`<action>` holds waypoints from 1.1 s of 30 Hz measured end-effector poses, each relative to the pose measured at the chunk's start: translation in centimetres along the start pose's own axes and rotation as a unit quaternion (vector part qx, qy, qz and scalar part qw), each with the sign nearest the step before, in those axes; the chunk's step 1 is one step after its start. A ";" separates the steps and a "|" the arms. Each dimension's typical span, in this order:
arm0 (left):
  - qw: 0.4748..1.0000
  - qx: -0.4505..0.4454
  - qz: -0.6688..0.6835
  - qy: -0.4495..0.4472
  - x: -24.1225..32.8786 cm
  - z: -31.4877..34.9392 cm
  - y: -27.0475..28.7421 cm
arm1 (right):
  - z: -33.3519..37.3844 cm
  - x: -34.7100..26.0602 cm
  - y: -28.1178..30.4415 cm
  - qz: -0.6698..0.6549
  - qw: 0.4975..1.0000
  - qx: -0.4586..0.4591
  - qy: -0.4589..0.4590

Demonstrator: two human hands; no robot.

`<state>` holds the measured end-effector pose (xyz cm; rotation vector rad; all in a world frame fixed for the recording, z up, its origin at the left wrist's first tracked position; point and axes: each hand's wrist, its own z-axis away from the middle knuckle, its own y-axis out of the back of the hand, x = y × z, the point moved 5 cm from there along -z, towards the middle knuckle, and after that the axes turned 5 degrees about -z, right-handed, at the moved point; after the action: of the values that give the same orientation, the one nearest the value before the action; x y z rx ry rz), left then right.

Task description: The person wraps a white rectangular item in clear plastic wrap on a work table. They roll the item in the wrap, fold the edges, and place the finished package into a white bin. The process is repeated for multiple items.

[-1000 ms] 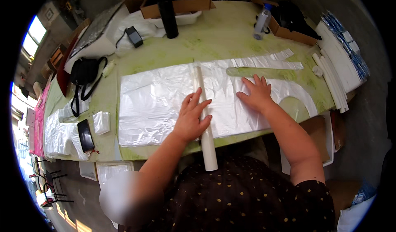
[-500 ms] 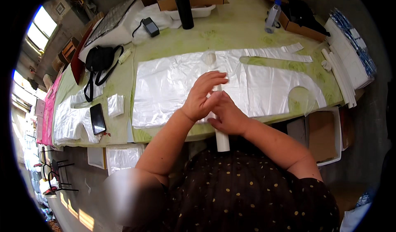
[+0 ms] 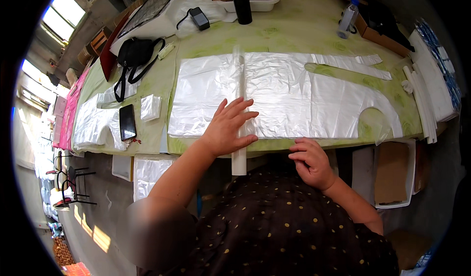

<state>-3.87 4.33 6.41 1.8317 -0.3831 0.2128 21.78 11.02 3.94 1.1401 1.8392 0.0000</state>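
A thin, shiny white plastic apron point(image 3: 279, 94) lies spread on the table, its long straps and rounded cut-out toward the right. Across it stands a long white tube point(image 3: 239, 163), running from the far edge of the plastic to past the table's front edge. Over the tube lies my left hand point(image 3: 228, 129), palm down with fingers spread; whether it presses on the tube is hard to see. My right hand point(image 3: 314, 163) is just off the front edge of the apron, fingers loosely bent and apart, holding nothing.
To the left are a black phone point(image 3: 127, 122), a folded plastic packet point(image 3: 150, 107), more white plastic point(image 3: 93, 125) and a black bag point(image 3: 135, 52). At the back stand a black cylinder point(image 3: 241, 3) and a water bottle point(image 3: 348, 18). White tubes point(image 3: 422, 104) lie at the right edge.
My hands, close together over the tube before, have separated: the right has moved right and off the tube. The tube has shifted left across the apron, with the left hand over it.
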 end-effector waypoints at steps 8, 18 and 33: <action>0.958 0.157 -0.160 0.177 -3.6 3.7 6.0 | 0.7 1.0 0.6 -0.019 0.999 0.029 -0.012; 0.873 -0.047 -0.253 0.414 -10.7 7.2 3.9 | 2.0 1.1 1.3 -0.013 0.999 0.047 -0.018; 0.723 0.181 0.488 0.455 -6.1 4.6 2.9 | 2.0 1.9 0.5 -0.144 0.979 0.015 -0.144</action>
<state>-10.78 0.09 5.61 1.4579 -0.5745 1.9525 23.31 11.77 1.65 0.8343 1.7292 -0.3436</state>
